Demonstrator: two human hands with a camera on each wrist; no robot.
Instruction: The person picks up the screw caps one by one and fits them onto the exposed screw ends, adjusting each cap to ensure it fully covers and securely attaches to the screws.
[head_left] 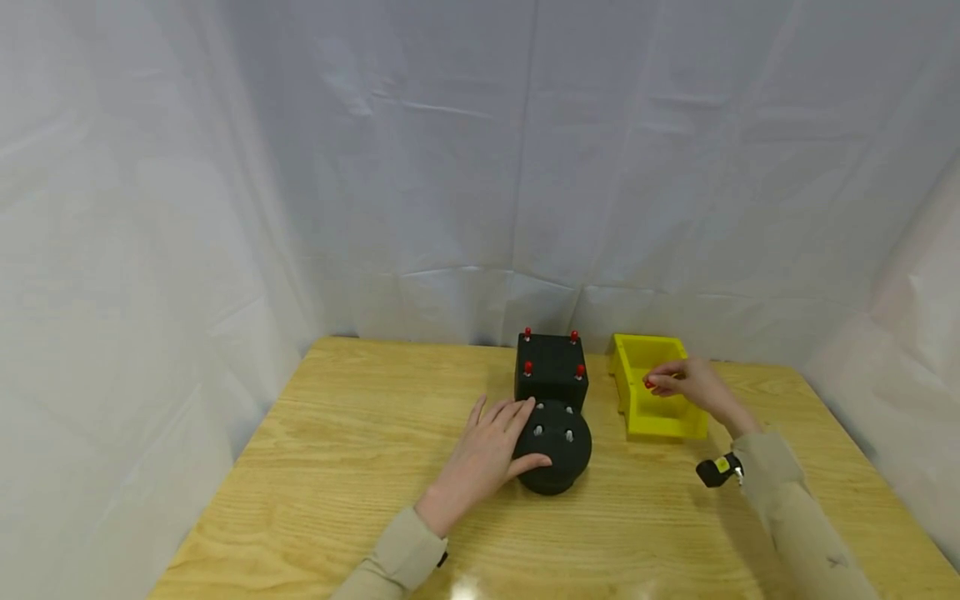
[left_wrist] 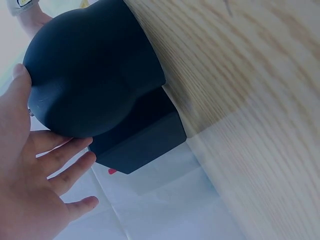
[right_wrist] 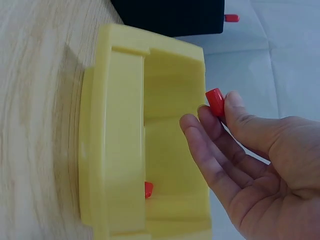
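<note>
Right hand (head_left: pixel 693 385) pinches a red peg (right_wrist: pixel 215 101) over the yellow tray (head_left: pixel 637 417); left hand (head_left: pixel 487 454), fingers spread, steadies the round black block (head_left: pixel 558 454). Next, seating it needs careful hole alignment.

A small red peg (right_wrist: pixel 215 101) is pinched between the thumb and fingertips of the right hand (head_left: pixel 693 386), held just above the left rim of the yellow tray (head_left: pixel 663 419), which sits toward the far right of the desk (head_left: pixel 360 433). The tray is an open, shallow box; one more red peg (right_wrist: pixel 148 189) lies inside it against a wall. The left hand (head_left: pixel 483 458) rests with spread fingers on the round black block (head_left: pixel 557 450), near the desk's middle; its flat top shows holes with pale inserts. Touching it on the far side stands a square black block (head_left: pixel 551 371) with four red pegs upright at its top corners.
</note>
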